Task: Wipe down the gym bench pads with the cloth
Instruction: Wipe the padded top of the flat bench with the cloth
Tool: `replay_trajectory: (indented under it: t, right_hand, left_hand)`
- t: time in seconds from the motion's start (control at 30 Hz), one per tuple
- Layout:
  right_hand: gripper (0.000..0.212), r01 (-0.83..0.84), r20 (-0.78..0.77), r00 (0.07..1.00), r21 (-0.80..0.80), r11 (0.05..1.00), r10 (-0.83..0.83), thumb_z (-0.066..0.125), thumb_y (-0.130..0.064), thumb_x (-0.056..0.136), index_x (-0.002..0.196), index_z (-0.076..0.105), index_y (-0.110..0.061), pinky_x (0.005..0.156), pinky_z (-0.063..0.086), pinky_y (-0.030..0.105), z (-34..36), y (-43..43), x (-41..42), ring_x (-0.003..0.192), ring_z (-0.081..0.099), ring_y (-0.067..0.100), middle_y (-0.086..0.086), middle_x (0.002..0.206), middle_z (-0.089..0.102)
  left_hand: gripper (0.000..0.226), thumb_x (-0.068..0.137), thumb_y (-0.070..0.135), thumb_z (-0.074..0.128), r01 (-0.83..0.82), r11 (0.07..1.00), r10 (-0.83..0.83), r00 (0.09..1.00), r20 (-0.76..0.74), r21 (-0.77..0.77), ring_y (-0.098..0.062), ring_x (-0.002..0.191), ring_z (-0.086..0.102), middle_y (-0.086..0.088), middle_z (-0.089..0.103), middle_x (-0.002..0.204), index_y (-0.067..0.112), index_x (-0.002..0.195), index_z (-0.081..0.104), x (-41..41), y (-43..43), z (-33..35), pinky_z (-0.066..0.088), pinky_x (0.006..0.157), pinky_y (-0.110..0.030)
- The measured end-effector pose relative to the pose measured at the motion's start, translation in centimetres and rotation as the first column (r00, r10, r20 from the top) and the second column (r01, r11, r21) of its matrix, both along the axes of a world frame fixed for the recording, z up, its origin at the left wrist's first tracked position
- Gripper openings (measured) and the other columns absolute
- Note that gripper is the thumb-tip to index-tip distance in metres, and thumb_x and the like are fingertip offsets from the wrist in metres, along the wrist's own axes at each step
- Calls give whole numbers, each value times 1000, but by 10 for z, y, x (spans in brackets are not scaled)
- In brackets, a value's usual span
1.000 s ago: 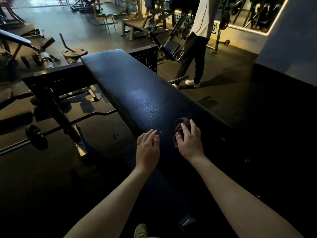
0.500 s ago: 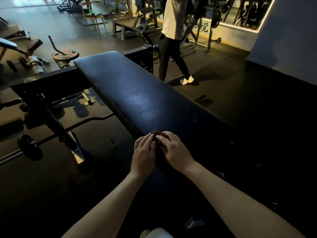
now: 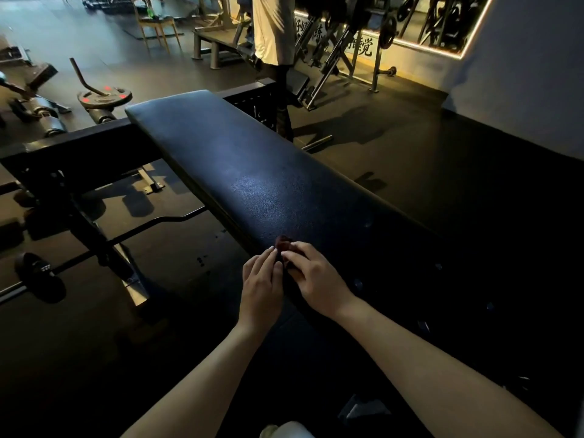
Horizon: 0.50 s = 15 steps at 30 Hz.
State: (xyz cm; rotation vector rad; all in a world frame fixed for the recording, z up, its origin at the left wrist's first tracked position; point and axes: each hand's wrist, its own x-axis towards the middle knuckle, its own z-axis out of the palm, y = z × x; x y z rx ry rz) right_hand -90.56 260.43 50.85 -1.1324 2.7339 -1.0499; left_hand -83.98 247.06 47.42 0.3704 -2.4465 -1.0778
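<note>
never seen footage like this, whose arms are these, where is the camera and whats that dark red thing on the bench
No machine here: these are a person's bare arms, filmed by a wide-angle camera worn on their head, looking forward and down. In front lies a black gym bench pad. The dark red thing is a small bunched cloth resting on it. The right hand curls its fingers over the cloth; the left hand lies beside it, fingers straight, tips at the cloth. Behind, another person in a white shirt stands among gym machines.
</note>
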Motion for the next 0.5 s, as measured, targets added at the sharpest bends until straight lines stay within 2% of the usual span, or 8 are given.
replay_trajectory:
  t: [0.03,0.1,0.17,0.23,0.4,0.5]
  right_hand:
    - [37,3,-6,1000,6,1000,-3,55,-19,95,130,63,-8,114,34,27,1,1,-7,129,50,24,8,138,52]
    - [41,114,4,993,-2,993,-114,53,-21,96,134,59,-7,117,25,27,5,4,-28,135,43,29,12,145,47]
    - [50,239,82,967,39,970,-242,51,-27,101,147,45,-9,121,16,33,6,3,-45,146,25,30,13,157,30]
    - [55,253,81,961,117,960,-263,50,-31,102,152,38,-12,122,13,36,2,-4,-48,148,18,29,12,161,21]
    - [42,45,39,998,59,997,-47,53,-25,101,140,55,-13,115,35,39,2,-16,-23,136,40,25,3,150,41]
    - [39,-109,41,993,26,994,108,57,-22,99,136,59,-13,113,37,35,2,-5,-16,131,46,22,0,145,46]
  left_hand:
    - [61,100,46,28,2,1000,-2,1000,-1,-8,-13,130,37,-1,56,144,11,138,59,0,-1,0,9,110,-3]
    - [59,101,45,29,3,1000,-3,1000,2,-30,-14,130,37,1,55,144,11,138,60,1,-2,0,8,111,-4]
    - [53,102,41,33,-5,999,6,1000,18,-32,-14,131,37,3,54,145,12,138,60,1,-1,1,8,110,-3]
    - [47,103,36,38,-30,999,30,999,32,-23,-12,132,36,4,54,145,13,139,59,0,2,3,7,109,-1]
    - [36,106,22,44,-106,990,104,994,23,90,1,128,31,4,54,143,14,140,57,-4,8,9,9,103,3]
    - [35,106,21,45,-151,980,151,989,9,129,3,127,35,3,56,142,16,138,59,0,11,9,13,102,4]
